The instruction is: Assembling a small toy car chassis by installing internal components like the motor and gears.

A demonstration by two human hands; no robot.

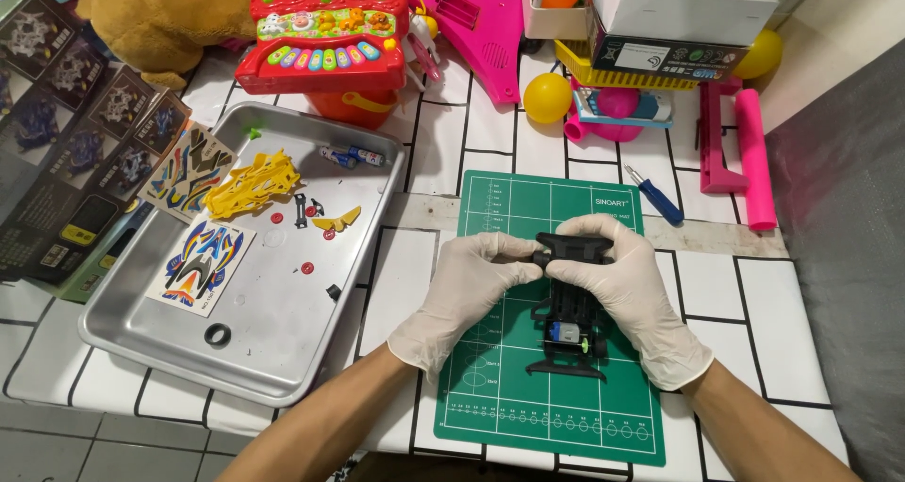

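Over the green mat (509, 402), left hand (468, 294) and right hand (630, 289) grip the black toy-car chassis (568, 317).

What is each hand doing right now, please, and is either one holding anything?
Left hand: closed, fingers pinching the front end of the black toy car chassis.
Right hand: closed on the same chassis, gripping its front from above.

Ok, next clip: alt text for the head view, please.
Two white-gloved hands, left hand and right hand, hold a black toy car chassis above a green cutting mat. A metal tray of small parts sits to the left.
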